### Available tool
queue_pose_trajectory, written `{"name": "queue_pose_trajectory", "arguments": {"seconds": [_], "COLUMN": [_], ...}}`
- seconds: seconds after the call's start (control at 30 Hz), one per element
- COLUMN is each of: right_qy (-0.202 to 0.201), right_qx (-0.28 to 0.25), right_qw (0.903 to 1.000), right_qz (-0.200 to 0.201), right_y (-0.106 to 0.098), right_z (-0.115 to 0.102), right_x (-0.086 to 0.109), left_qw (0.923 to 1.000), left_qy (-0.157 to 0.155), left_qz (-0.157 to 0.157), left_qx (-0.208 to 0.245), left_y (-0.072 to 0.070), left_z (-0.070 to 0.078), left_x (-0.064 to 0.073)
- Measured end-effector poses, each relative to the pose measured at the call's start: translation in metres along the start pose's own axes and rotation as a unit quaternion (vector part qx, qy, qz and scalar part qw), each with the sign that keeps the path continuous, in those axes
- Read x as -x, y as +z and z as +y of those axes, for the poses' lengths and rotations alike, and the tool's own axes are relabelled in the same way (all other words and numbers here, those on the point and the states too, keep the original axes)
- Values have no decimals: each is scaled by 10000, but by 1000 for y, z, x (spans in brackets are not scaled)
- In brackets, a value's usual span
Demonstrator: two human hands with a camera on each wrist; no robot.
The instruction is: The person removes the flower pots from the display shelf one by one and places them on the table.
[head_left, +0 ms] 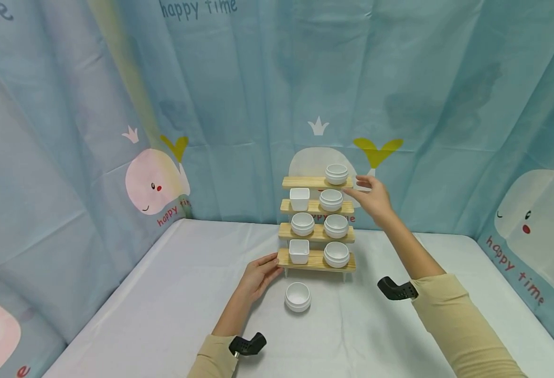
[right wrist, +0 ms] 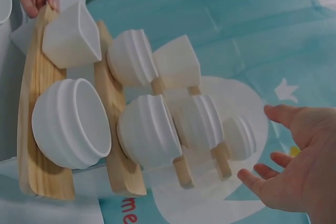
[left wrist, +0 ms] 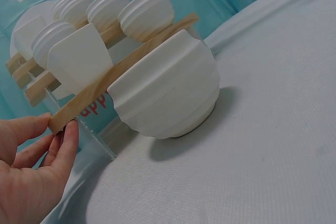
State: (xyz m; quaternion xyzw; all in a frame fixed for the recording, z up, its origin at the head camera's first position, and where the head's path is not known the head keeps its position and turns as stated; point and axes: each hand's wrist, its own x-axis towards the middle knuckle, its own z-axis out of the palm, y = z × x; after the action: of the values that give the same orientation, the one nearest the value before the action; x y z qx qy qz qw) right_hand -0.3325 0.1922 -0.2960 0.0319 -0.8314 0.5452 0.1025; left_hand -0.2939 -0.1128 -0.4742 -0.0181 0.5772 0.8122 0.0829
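Observation:
A four-tier stand with wooden shelves (head_left: pixel 321 260) bears several white bowls. My left hand (head_left: pixel 258 275) pinches the left end of the lowest shelf (left wrist: pixel 84 98) between thumb and fingers. Up at the top shelf (head_left: pixel 300 182), my right hand (head_left: pixel 373 199) is spread just right of a round white bowl (head_left: pixel 336 174), holding nothing; in the right wrist view its fingers stand apart from that bowl (right wrist: pixel 240 137). Square bowls (head_left: pixel 299 252) sit at the left of the lowest and second-highest shelves. One round bowl (head_left: pixel 298 297) stands on the table in front of the stand.
A white cloth covers the table (head_left: pixel 163 294). Blue curtains (head_left: pixel 239 105) with whale prints hang behind the stand and along both sides. The stand's clear side panel (left wrist: pixel 100 140) shows beneath the lowest shelf.

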Motion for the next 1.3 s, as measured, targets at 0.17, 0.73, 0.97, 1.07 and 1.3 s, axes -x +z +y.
{"name": "queue_pose_trajectory", "arguments": {"seconds": [0.17,0.73,0.97,1.07,1.3], "right_qy": [-4,12,45,68,31], "right_qx": [28,212,201,187,230], "right_qw": [10000,9997,9997,9997,9997], "right_qz": [20,155,131,163,122], "right_y": [0,7,8,8,9], "right_z": [-3,-1,-1,-1,1], "right_x": [-4,-24,-31,-34,-44], "left_qw": [10000,10000,9999,9999,9999], "left_qy": [0,7,80,92,85], "left_qz": [0,14,-58,-66,-50], "left_qx": [-3,13,-106,-118,-109], "left_y": [0,0,-1,-2,-1], "left_z": [1,-1,-3,-3,-2], "left_x": [1,0,0,0,0]}}
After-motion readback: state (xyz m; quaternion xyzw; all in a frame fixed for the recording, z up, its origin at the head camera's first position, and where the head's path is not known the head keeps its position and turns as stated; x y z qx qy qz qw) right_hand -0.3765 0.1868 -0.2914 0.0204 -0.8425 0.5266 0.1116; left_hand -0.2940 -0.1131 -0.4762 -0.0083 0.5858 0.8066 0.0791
